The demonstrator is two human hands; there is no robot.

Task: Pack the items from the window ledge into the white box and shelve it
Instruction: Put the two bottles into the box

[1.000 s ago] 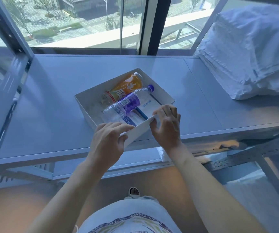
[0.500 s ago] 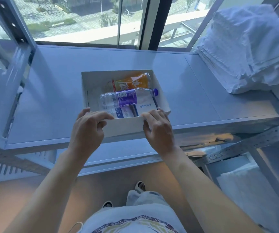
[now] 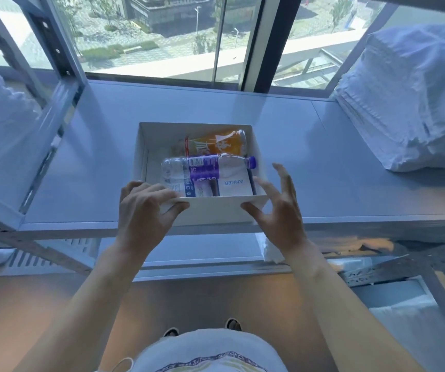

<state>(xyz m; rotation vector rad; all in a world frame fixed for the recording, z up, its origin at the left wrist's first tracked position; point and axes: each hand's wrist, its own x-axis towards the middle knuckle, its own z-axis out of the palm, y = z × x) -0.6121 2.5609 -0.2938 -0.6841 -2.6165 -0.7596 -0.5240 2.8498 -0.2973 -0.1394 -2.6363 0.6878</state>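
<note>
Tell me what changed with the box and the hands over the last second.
The white box turned square to the ledge edge. The right hand let go and opened beside its corner. The left hand still grips the near wall. Both bottles stayed inside.

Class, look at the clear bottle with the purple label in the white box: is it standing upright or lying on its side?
Lying on its side. The bottle stretches across the white box, cap pointing right.

Left hand curled in a grip, right hand spread with straight fingers
</note>
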